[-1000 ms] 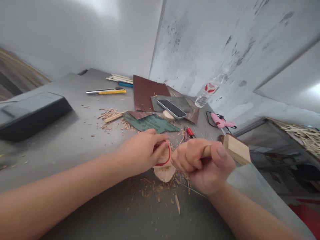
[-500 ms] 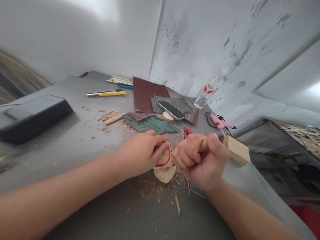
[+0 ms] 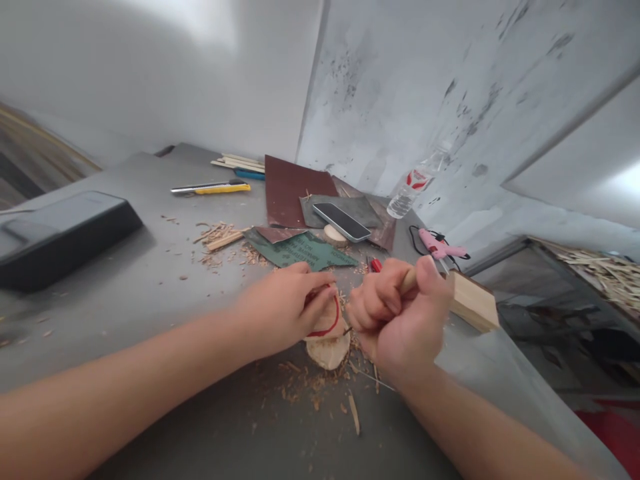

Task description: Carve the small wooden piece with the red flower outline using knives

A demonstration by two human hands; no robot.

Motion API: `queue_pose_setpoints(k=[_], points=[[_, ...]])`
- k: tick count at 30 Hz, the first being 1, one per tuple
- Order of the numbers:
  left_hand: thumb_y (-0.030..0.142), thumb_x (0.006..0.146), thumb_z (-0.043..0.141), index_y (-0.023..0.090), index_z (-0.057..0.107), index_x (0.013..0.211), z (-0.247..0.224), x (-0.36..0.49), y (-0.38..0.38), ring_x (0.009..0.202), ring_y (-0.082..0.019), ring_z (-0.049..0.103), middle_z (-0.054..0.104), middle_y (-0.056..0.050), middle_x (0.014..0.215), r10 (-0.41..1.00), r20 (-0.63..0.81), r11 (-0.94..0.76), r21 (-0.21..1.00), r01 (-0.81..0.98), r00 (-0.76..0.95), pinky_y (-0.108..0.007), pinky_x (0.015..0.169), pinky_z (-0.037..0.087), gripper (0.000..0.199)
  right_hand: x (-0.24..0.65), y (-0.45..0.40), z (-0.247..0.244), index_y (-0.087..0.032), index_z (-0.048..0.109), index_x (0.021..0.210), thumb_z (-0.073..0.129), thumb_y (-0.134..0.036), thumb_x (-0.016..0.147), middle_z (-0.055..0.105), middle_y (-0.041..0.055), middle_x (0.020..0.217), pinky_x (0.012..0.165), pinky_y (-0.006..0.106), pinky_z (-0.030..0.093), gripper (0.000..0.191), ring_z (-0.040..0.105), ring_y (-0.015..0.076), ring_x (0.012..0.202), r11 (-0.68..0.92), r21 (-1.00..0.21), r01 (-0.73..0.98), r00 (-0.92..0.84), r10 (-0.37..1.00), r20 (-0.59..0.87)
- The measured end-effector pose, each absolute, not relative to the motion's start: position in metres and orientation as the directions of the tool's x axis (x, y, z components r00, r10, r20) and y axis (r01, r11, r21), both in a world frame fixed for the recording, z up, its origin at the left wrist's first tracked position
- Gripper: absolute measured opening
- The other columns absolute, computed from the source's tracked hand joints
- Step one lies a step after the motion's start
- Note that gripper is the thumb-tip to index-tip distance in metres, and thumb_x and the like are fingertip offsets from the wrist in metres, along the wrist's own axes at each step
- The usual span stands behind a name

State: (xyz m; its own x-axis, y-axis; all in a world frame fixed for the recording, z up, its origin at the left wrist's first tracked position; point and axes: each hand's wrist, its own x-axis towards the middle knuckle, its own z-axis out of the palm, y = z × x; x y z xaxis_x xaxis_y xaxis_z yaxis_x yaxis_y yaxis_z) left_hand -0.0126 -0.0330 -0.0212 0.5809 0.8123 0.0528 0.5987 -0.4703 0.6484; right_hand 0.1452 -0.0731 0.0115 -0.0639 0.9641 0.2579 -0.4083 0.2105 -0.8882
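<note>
My left hand [image 3: 285, 303] presses down on a piece of wood [image 3: 334, 319] marked with a red curved line, its fingers closed over the far edge. Under that piece lies a round wood slice [image 3: 329, 351], its near part showing. My right hand [image 3: 400, 317] is wrapped in a fist round the wooden handle of a carving chisel [image 3: 408, 282]. Most of the chisel is hidden by the fist; a short dark tip shows beside the right edge of the marked wood. Wood shavings [image 3: 305, 390] lie scattered around both pieces.
Behind the hands are green sandpaper [image 3: 310, 250], brown sandpaper [image 3: 295, 190] and a phone [image 3: 343, 221]. A yellow utility knife [image 3: 220, 189] lies farther left, near a black box [image 3: 70, 233]. To the right are a water bottle [image 3: 415, 183], a pink glue gun [image 3: 440, 245] and a wooden block [image 3: 475, 301].
My right hand has shifted slightly, and the dark chisel tip now shows beside the wood. The left hand keeps its hold. The whole view has moved a little.
</note>
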Motion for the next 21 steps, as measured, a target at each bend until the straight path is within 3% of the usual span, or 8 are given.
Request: queue_pose_setpoints(k=[3, 6, 12, 21], points=[[0.043, 0.105, 0.037, 0.025, 0.074, 0.122, -0.021, -0.014, -0.033, 0.087, -0.023, 0.064, 0.064, -0.009, 0.097, 0.816, 0.049, -0.466, 0.646, 0.605, 0.576, -0.04, 0.084, 0.049, 0.044, 0.158, -0.066, 0.01, -0.022, 0.03, 0.055, 0.054, -0.071, 0.092, 0.019, -0.0082, 0.044, 0.037, 0.023, 0.02, 0.066, 0.016, 0.0071, 0.036, 0.139, -0.878, -0.459, -0.246, 0.929, 0.276], [0.044, 0.105, 0.036, 0.025, 0.075, 0.119, -0.019, -0.014, -0.033, 0.085, -0.023, 0.063, 0.064, -0.009, 0.095, 0.811, 0.043, -0.471, 0.641, 0.607, 0.584, -0.039, 0.083, 0.048, 0.045, 0.164, -0.064, 0.01, -0.023, 0.031, 0.057, 0.052, -0.07, 0.094, 0.019, -0.0086, 0.046, 0.038, 0.024, 0.02, 0.063, 0.016, 0.0077, 0.037, 0.107, -0.879, -0.465, -0.312, 0.909, 0.276], [0.044, 0.105, 0.038, 0.025, 0.076, 0.109, -0.018, -0.013, -0.034, 0.083, -0.023, 0.062, 0.065, -0.009, 0.093, 0.814, 0.051, -0.471, 0.643, 0.604, 0.579, -0.038, 0.082, 0.048, 0.043, 0.164, -0.069, 0.015, -0.023, 0.031, 0.057, 0.051, -0.065, 0.095, 0.019, -0.008, 0.047, 0.038, 0.027, 0.016, 0.06, 0.015, 0.0088, 0.038, 0.105, -0.887, -0.449, -0.343, 0.897, 0.279], [0.046, 0.105, 0.038, 0.025, 0.076, 0.116, -0.018, -0.014, -0.033, 0.083, -0.023, 0.064, 0.063, -0.008, 0.092, 0.813, 0.033, -0.465, 0.638, 0.613, 0.582, -0.038, 0.08, 0.049, 0.045, 0.161, -0.078, 0.019, -0.022, 0.032, 0.057, 0.046, -0.058, 0.099, 0.021, -0.0062, 0.048, 0.039, 0.028, 0.019, 0.056, 0.018, 0.0094, 0.039, 0.228, -0.903, -0.365, -0.303, 0.888, 0.347]])
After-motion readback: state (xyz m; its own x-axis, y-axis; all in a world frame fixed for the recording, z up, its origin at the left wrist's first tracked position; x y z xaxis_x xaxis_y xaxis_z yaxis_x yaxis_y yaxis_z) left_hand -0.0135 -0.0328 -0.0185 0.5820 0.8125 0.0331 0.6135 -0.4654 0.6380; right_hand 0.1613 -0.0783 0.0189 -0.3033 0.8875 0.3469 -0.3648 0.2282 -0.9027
